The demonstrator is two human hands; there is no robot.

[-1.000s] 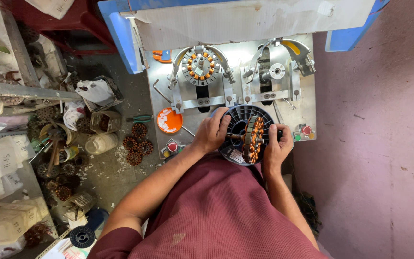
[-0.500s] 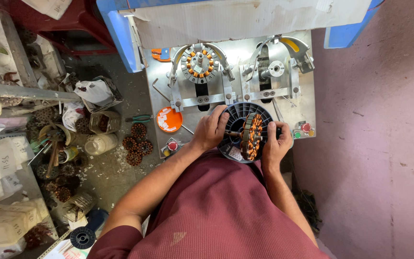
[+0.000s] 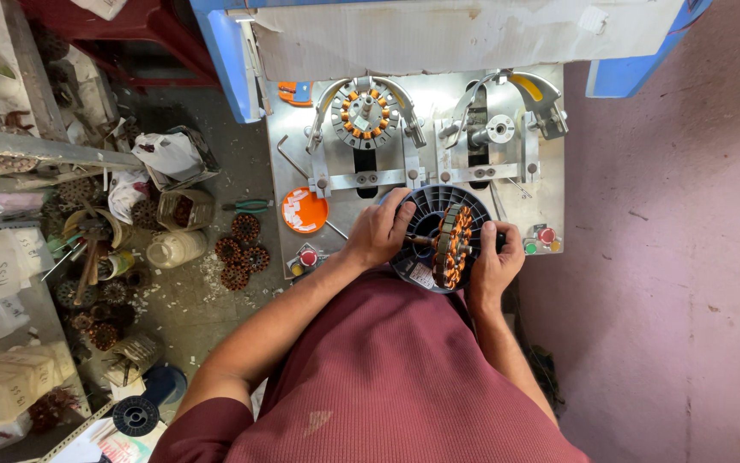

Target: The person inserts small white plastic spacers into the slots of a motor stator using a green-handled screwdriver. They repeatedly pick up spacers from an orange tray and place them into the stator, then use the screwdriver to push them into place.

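Note:
A round stator with orange copper windings (image 3: 450, 246) stands on edge inside a dark ribbed round housing (image 3: 428, 206) at the front of a metal machine table (image 3: 301, 141). My left hand (image 3: 380, 231) holds the housing's left rim, fingers curled toward the stator's shaft. My right hand (image 3: 494, 261) grips the right side of the stator and housing. Another wound stator (image 3: 366, 107) sits flat in the left winding fixture at the back of the table.
The right fixture (image 3: 500, 129) holds only a bare hub. An orange dish of white slips (image 3: 304, 210) lies left of my hands. Red and green buttons (image 3: 545, 237) sit at the table's front corners. Wound stators (image 3: 239, 249), jars and bags litter the floor at left.
Both hands have stayed on the housing and stator. The stator has shifted slightly within the housing, and my left fingers have moved closer to its shaft.

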